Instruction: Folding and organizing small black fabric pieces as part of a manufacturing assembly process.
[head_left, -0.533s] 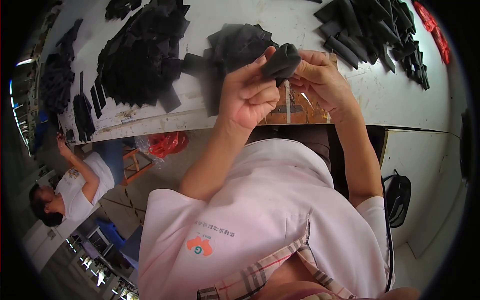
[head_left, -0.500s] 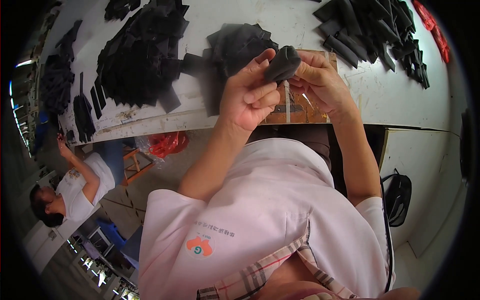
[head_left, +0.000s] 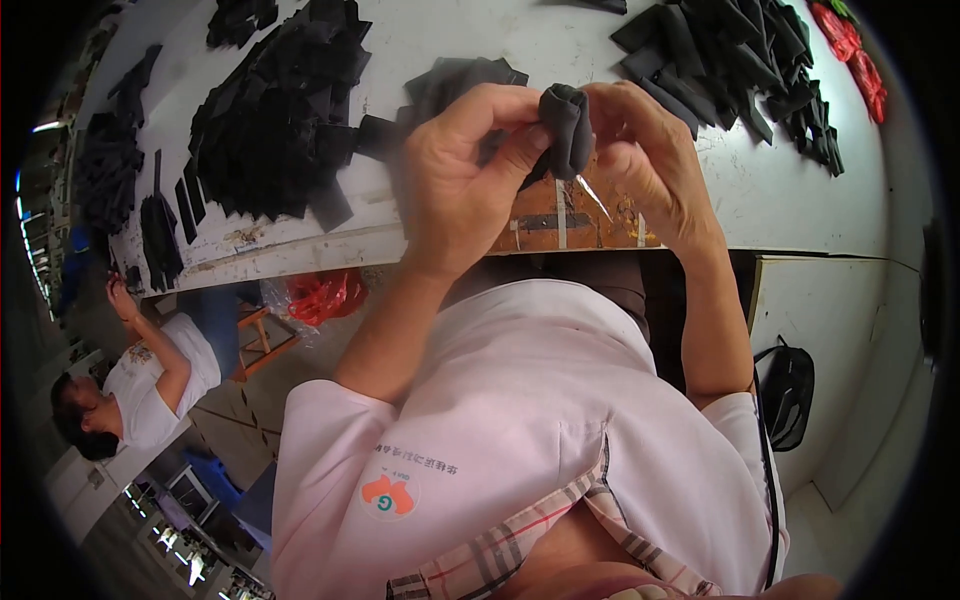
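A small rolled tube of thick black fabric [head_left: 567, 130] is held up over the table's front edge. My left hand [head_left: 470, 165] pinches its left side between thumb and fingers. On the other side, my right hand [head_left: 650, 160] is curled, with its fingertips at the tube's upper right edge and its thumb bent below. Under the tube a thin, shiny, pointed metal tool [head_left: 594, 198] slants down toward the right. Its other end is hidden behind the fabric and fingers, so its exact kind does not show. A worn brown board [head_left: 585, 228] lies on the table beneath both hands.
Flat black fabric pieces [head_left: 280, 120] are heaped on the white table [head_left: 410, 35] to the left, another pile [head_left: 465, 75] behind my left hand. Black tubes [head_left: 710, 60] lie at the back right near red plastic [head_left: 850, 60]. A co-worker [head_left: 165, 360] sits far left.
The fabric tube has been turned more upright and moved slightly left. My left hand has rolled over so its back shows, and my right thumb has come away from the tube.
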